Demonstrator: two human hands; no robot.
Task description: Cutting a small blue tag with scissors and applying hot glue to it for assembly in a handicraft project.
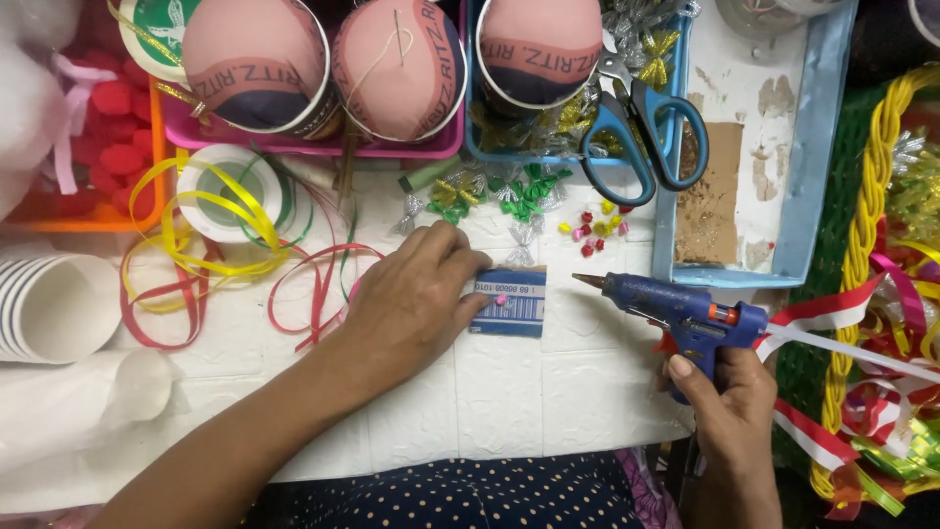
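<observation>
**Glue gun in one hand, small card under the other**

The right hand (723, 407) is closed around the grip of a blue glue gun (676, 309), which points left with its nozzle tip just clear of a small blue-and-white card (514, 312). The card lies flat on the white worktop (509, 392), and a tiny pink bead (501, 300) sits on it. The left hand (411, 299) lies palm down over the card's left end, fingers curled and pressing it to the surface.

Just beyond the card are green and silver bows (490, 191) and a scatter of small coloured beads (592, 227). Blue-handled scissors (636, 132) rest across the edge of a blue tray (813, 167). Red and yellow ribbon (215, 264) loops around a tape roll (230, 191) to the left, beside a stack of white paper cups (54, 304). A yellow wicker basket (862, 255) stands at the right.
</observation>
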